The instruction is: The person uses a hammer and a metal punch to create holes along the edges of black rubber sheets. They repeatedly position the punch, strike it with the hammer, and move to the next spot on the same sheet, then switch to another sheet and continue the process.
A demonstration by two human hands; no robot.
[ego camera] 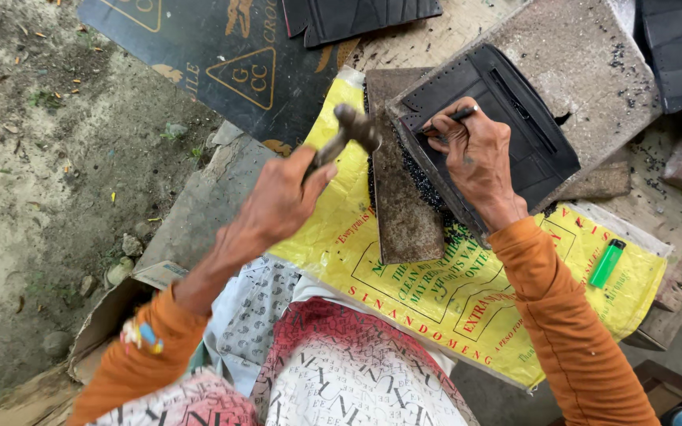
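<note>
My left hand [278, 201] grips the handle of a dark metal hammer [354, 130], whose head is raised above the edge of the yellow sack. My right hand [475, 154] pinches a thin dark punch tool [458, 116] and rests on a black rubber piece [518, 118] with rows of small holes along its edge. The rubber piece lies on a grey stone block [586, 55]. Both arms wear orange sleeves.
A brown flat slab [404, 213] lies on a yellow printed sack [451, 292], with black punched bits scattered around. A green lighter [607, 263] sits on the sack at right. Black rubber sheets [222, 55] lie at the top, bare ground [57, 173] to the left.
</note>
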